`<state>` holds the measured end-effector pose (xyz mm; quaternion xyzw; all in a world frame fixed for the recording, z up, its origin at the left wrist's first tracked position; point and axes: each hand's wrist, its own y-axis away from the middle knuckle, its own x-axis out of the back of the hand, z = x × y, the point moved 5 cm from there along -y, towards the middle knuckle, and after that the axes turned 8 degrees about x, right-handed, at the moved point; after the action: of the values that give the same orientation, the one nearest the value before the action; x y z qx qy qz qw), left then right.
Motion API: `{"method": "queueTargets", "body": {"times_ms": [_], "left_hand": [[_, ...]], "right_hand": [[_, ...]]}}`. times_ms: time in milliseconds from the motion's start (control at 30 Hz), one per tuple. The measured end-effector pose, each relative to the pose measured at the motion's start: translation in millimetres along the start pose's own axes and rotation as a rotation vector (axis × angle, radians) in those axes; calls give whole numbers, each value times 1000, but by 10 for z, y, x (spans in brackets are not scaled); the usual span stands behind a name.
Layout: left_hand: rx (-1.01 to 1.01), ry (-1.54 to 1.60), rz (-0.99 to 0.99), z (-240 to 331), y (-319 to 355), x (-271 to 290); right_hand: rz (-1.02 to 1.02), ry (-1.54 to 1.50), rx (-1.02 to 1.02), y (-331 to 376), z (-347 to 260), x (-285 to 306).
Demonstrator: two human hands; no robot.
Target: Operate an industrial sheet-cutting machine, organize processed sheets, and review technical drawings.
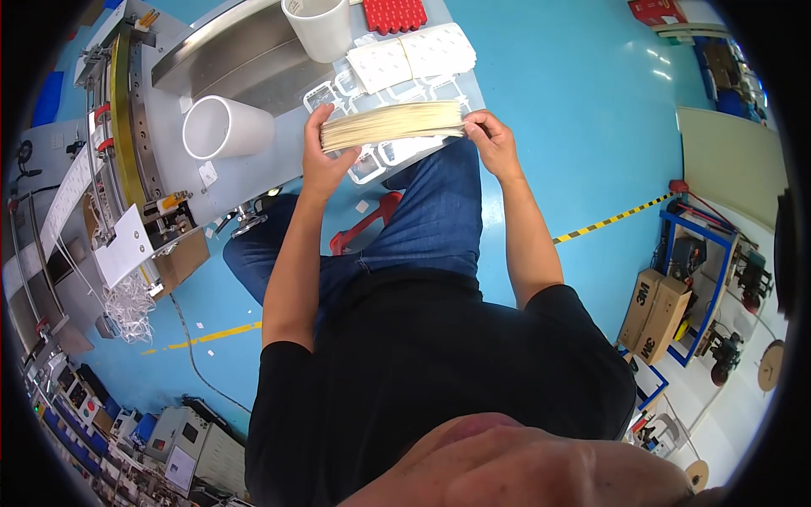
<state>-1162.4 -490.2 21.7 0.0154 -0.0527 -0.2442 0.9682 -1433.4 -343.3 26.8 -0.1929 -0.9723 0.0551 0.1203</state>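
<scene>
A thick stack of cream-coloured sheets (393,123) stretches between my two hands, its layered edges facing me. My left hand (325,156) wraps round the stack's left end, thumb on the near side and fingers behind. At the other end my right hand (492,139) pinches the right edge between thumb and fingers. Beneath the stack lie translucent white cut-out frames (367,167) on the machine table. Just beyond it rests a bundle of white printed sheets (431,56) with a band round it.
Two white cylinders (228,128) stand on the grey table (283,160), one farther back beside a red wavy-edged pad (394,14). Along the left runs a machine with rails and rollers (127,118). Cardboard boxes (655,313) sit by a blue-framed rack at right.
</scene>
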Motion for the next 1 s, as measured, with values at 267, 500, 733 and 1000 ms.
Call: {"method": "queueTargets", "body": {"times_ms": [267, 500, 733, 1000], "left_hand": [[21, -20, -9, 13, -54, -8], [26, -21, -16, -11, -91, 7], [26, -26, -73, 54, -101, 11], [8, -41, -112, 42, -102, 24]], "right_hand": [[145, -82, -99, 40, 98, -7], [173, -320, -58, 64, -28, -54], [33, -54, -107, 31, 145, 32], [147, -231, -27, 45, -7, -79]]}}
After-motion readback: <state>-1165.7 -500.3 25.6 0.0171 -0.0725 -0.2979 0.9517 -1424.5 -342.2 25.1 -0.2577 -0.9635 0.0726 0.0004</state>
